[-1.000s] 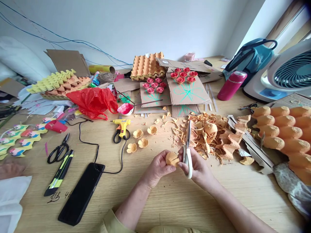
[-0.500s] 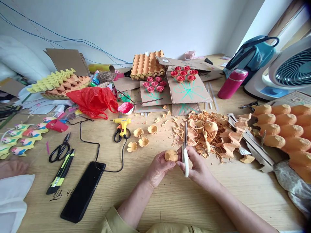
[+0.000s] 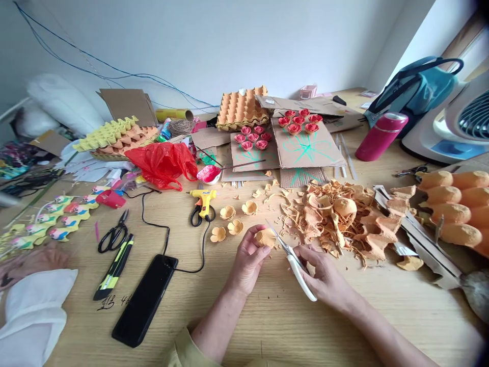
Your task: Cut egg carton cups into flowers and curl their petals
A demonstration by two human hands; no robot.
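Note:
Between the thumb and fingers of my left hand [image 3: 250, 260] is an orange egg carton cup [image 3: 265, 238]. My right hand [image 3: 323, 275] is closed around white-handled scissors [image 3: 300, 272], whose blades point up and left beside the cup. Several cut cups shaped like flowers [image 3: 235, 227] lie to the left of my left hand. Beyond my right hand spreads a heap of orange carton scraps [image 3: 328, 214]. The yellow glue gun [image 3: 204, 200] rests on the table past the flower cups, its cord running left.
At left lie a black phone [image 3: 145, 300], a utility knife [image 3: 114, 267] and black scissors [image 3: 113, 238]. Cardboard with red flowers [image 3: 305, 145] lies at the back. A pink bottle [image 3: 382, 136] and egg trays [image 3: 451, 209] stand right. Another person's white sleeve [image 3: 42, 306] shows at left.
The scissors have swung from upright to slanting up-left, and my right hand has moved away from the left one. The cup has turned in my left hand. The view has shifted left.

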